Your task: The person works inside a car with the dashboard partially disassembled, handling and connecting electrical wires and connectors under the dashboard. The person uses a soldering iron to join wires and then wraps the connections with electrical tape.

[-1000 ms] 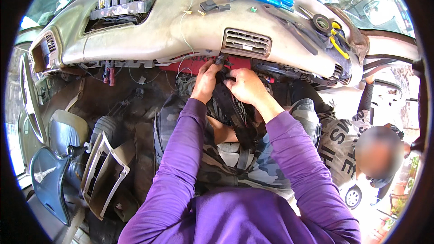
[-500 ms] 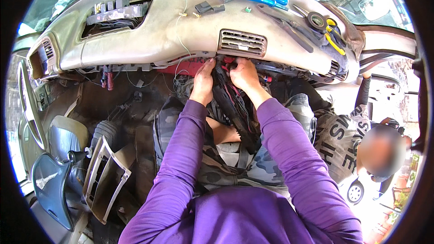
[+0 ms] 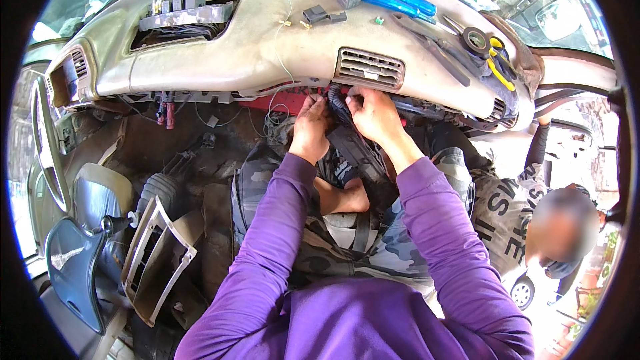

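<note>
In the middle of the frame we see the left hand (image 3: 311,123), its fingertips drawn together and curled up close to the left side of a ribbed black loom (image 3: 340,105); whether they pinch it or something smaller, we cannot tell. Just right of it is the right hand (image 3: 375,117), thumb and fingers bent inward at the loom's other side; what its fingertips grip, if anything, is hidden from us. The loom stands between the two hands — its top at the dash (image 3: 233,70) edge, just below and left of a vent (image 3: 371,67); behind the left hand, at the centre, we see red cloth (image 3: 273,102).

A thin white wire (image 3: 277,52) crosses the dash at top centre; near it lie dark blocks (image 3: 315,14); right of these, blue handles (image 3: 399,4); toward the upper right, tape (image 3: 475,39) and yellow-handled pliers (image 3: 500,70). At upper left we find a slot (image 3: 177,32) full of wires; at lower left, a pale trim frame (image 3: 159,263) lies tilted. Purple sleeves (image 3: 267,227) rise from the lower edge over camouflage cloth (image 3: 397,253); at right is another person (image 3: 497,210) — in a lettered grey shirt.
</note>
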Demonstrator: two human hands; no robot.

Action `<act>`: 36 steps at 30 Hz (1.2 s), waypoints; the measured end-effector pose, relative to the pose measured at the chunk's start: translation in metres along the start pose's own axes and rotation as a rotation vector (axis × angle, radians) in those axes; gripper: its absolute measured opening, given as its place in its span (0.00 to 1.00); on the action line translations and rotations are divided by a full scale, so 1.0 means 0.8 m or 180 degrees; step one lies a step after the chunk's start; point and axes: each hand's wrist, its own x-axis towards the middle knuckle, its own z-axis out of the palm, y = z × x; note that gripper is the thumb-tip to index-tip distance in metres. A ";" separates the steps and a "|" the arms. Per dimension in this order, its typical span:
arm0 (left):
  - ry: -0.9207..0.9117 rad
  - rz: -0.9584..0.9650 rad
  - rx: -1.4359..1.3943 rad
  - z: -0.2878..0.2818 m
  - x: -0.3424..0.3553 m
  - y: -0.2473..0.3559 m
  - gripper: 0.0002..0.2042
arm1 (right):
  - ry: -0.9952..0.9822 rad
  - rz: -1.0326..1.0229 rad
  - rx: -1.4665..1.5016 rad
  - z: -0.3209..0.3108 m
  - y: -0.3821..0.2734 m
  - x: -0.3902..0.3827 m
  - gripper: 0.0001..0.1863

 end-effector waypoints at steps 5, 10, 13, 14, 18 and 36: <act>0.0123 -0.1051 -0.2315 0.020 -0.005 0.065 0.03 | -0.0039 -0.0074 0.0538 -0.006 -0.003 -0.007 0.15; -0.0121 -0.0419 -0.0424 -0.029 0.005 0.022 0.03 | -0.0540 0.0041 0.0392 0.007 -0.018 -0.011 0.39; -0.0025 -0.0642 -0.0930 -0.018 0.013 0.019 0.08 | -0.0357 -0.0077 -0.0198 0.029 0.004 -0.013 0.31; 0.0226 -0.0884 -0.1362 -0.017 0.011 0.023 0.08 | -0.0462 -0.0030 -0.0208 0.033 0.010 -0.012 0.28; 0.0892 -0.1543 -0.2412 0.005 0.014 0.059 0.07 | -0.0605 -0.0067 -0.0567 0.036 0.025 -0.020 0.19; 0.0672 -0.0503 -0.1544 0.018 -0.012 0.060 0.04 | 0.0095 -0.0144 0.0590 0.036 0.003 -0.010 0.13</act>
